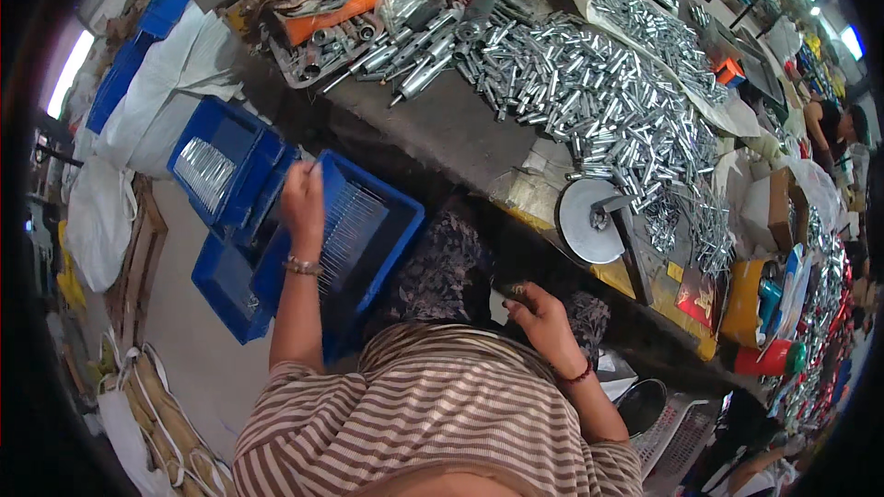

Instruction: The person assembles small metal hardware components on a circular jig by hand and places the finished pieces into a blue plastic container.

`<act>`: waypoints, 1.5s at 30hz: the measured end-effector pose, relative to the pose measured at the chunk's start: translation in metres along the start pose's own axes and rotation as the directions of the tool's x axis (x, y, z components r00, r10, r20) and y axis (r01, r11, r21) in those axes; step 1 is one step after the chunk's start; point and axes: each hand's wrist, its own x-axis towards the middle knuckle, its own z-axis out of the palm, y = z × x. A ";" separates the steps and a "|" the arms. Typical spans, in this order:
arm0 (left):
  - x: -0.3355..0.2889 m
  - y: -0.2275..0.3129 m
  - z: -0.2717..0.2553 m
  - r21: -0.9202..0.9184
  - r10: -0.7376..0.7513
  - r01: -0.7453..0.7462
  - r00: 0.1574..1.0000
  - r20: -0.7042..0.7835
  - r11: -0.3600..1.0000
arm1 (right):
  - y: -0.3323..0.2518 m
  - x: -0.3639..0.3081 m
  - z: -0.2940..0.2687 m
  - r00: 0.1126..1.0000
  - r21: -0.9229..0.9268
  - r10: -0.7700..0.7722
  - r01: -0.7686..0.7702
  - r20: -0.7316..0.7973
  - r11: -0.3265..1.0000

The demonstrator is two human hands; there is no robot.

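My left hand (304, 205) is over the left edge of a blue tray (416, 212), its fingers pressed together. Whatever it may hold is too small to name. In that tray lie several thin metal rods (354, 221), side by side in a row. My right hand (545, 320) is low in front of my lap, thumb against curled fingers. Something small and dark shows at its fingertips, but I cannot make out its kind.
Behind the dark bench edge lies a big heap of shiny metal pins (589, 92). A round grey plate (589, 221) stands at the bench's front. More blue trays (230, 287) are at the left, one with a row of metal pieces (204, 173). A grey crate (677, 433) is at lower right.
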 end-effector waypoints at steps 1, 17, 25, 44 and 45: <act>0.011 0.057 0.007 -0.206 0.057 -0.045 0.997 0.051 0.977 | -0.003 0.001 -0.002 1.000 0.007 0.000 0.000 -0.015 1.000; 0.005 0.237 0.119 -0.135 0.462 -0.446 0.799 0.386 0.885 | -0.021 -0.071 -0.043 0.972 -0.219 -0.055 0.004 -0.228 0.976; -0.007 0.235 0.071 -0.583 0.215 0.768 0.542 0.812 0.267 | -0.055 -0.063 -0.067 0.936 -0.240 -0.221 0.156 -0.274 0.958; -0.098 0.293 0.067 -0.671 0.651 -0.171 0.500 0.572 0.721 | -0.028 -0.002 -0.222 0.640 -0.701 -0.294 -0.606 -0.710 0.377; -0.097 0.294 0.062 -0.675 0.692 -0.233 0.454 0.562 0.700 | -0.027 -0.013 -0.222 0.647 -0.703 -0.285 -0.595 -0.707 0.391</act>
